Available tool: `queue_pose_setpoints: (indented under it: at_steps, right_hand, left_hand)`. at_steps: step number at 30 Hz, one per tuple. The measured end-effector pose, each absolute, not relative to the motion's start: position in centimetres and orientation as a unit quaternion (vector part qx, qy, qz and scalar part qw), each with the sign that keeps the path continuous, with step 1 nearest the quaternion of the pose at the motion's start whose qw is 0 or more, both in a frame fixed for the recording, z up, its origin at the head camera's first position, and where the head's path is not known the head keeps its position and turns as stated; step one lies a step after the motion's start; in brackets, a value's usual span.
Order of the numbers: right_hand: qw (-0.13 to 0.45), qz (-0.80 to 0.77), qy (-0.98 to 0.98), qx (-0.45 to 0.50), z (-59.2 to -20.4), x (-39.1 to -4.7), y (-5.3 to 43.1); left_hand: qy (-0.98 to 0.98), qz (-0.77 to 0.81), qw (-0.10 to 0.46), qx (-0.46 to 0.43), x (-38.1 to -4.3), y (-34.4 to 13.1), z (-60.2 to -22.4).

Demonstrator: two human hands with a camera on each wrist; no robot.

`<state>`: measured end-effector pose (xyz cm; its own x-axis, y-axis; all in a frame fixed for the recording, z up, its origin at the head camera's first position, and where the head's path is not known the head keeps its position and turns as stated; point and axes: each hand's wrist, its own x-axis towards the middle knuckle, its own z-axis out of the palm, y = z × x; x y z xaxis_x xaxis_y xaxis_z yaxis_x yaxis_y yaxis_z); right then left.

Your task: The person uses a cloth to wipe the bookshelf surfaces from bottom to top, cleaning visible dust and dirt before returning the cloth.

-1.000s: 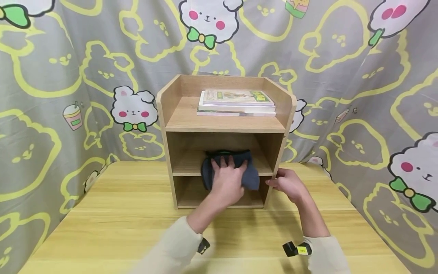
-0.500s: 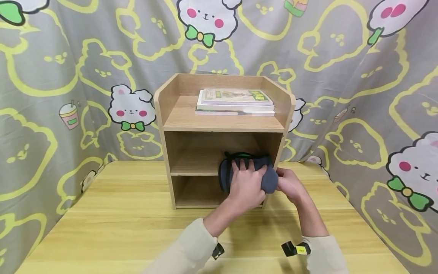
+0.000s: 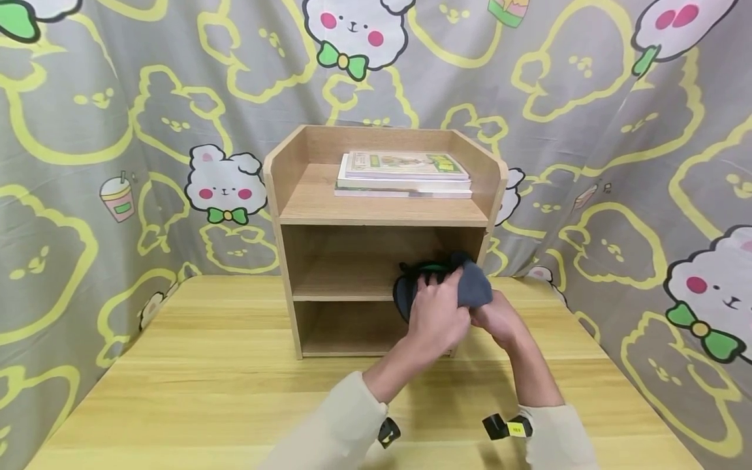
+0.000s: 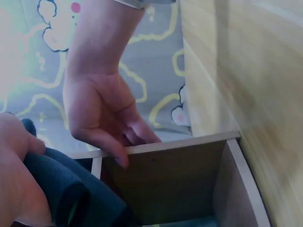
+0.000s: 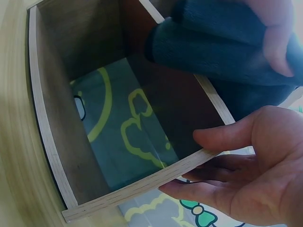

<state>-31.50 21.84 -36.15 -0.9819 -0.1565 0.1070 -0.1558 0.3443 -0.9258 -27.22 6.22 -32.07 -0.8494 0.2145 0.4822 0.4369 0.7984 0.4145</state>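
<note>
A dark blue cloth (image 3: 474, 285) with black edging and a bit of green is bunched under my left hand (image 3: 437, 316), against the right end of the wooden shelf unit's (image 3: 382, 212) middle board. My left hand grips the folded cloth, and its thumb lies along it in the right wrist view. My right hand (image 5: 265, 165) pinches the front edge of the right side panel (image 5: 147, 189), thumb inside and fingers outside. In the head view the cloth and left hand partly cover the right hand (image 3: 499, 320). How the left fingertips lie in the folds is hidden.
Several books (image 3: 405, 175) lie stacked on the unit's top, inside its raised rim. The unit stands on a light wooden table (image 3: 205, 378). A patterned grey curtain (image 3: 176, 85) hangs behind and at both sides.
My left hand has moved right along the middle board with the cloth, and the cloth has folded upward at its right end. My right hand stays at the side panel.
</note>
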Motion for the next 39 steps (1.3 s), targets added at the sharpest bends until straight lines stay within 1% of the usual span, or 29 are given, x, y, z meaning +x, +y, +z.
queue_pose_setpoints:
  at_steps: [2, 6, 11, 16, 22, 24, 27, 30, 33, 36, 39]
  right_hand:
    - [0.007, -0.561, 0.822, -0.093, -36.1, -31.6, 21.8]
    - [0.028, -0.564, 0.819, -0.098, -36.0, -31.6, 21.7]
    - [0.042, -0.570, 0.815, -0.098, -36.0, -31.6, 21.8]
    - [0.044, -0.570, 0.814, -0.105, -36.1, -31.6, 22.0]
    - [0.048, -0.566, 0.817, -0.096, -36.2, -31.7, 22.0]
    - [0.050, -0.560, 0.822, -0.090, -36.2, -31.7, 21.9]
    - [0.050, -0.551, 0.829, -0.087, -36.2, -31.7, 22.0]
    - [0.049, -0.547, 0.832, -0.083, -36.2, -31.7, 21.9]
    - [0.051, -0.557, 0.825, -0.080, -36.1, -31.7, 21.8]
    - [0.054, -0.566, 0.818, -0.083, -36.1, -31.8, 21.6]
    - [0.039, -0.564, 0.821, -0.085, -36.1, -31.8, 21.5]
  left_hand:
    - [-0.908, -0.317, 0.205, -0.181, -27.5, 6.2, -31.5]
    - [-0.878, -0.380, 0.215, -0.197, -28.0, 6.2, -29.9]
    - [-0.873, -0.376, 0.221, -0.217, -27.9, 6.1, -28.2]
    - [-0.890, -0.305, 0.233, -0.249, -27.5, 5.5, -28.1]
    - [-0.901, -0.184, 0.276, -0.279, -27.2, 4.0, -28.8]
    - [-0.907, -0.116, 0.298, -0.275, -27.5, 3.3, -29.3]
    - [-0.916, -0.024, 0.308, -0.257, -27.9, 2.5, -30.3]
    - [-0.931, 0.029, 0.274, -0.240, -28.3, 2.3, -31.6]
    - [-0.945, 0.034, 0.233, -0.227, -28.2, 2.6, -32.5]
    - [-0.954, 0.025, 0.212, -0.211, -28.0, 3.0, -32.6]
    - [-0.959, 0.007, 0.186, -0.216, -27.8, 3.5, -32.4]
